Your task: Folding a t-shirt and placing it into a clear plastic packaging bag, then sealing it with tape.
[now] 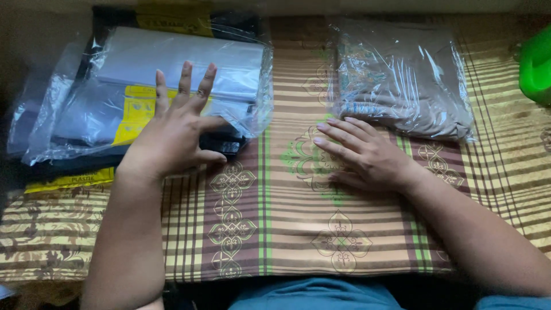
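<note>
Resting flat with fingers spread and released, the left hand (175, 135) lies on the near edge of a stack of clear plastic bags with grey and yellow inserts (155, 86), at the far left of the striped brown-and-green patterned cloth (270, 218). Right hand (361, 156) lies palm-down on that cloth, fingers loose, gripping nothing, just beside a clear-wrapped folded brown garment (402, 80) at the cloth's far right; a green plastic object (536, 63) sits at the right edge.

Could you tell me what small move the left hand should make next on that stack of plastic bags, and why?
Probably lower the left hand and pinch the top clear plastic bag with the yellow label. Its fingers are spread just above the stack, gripping nothing, while the right hand lies flat on the striped brown cloth, beside the clear-wrapped brown folded garment.
</note>
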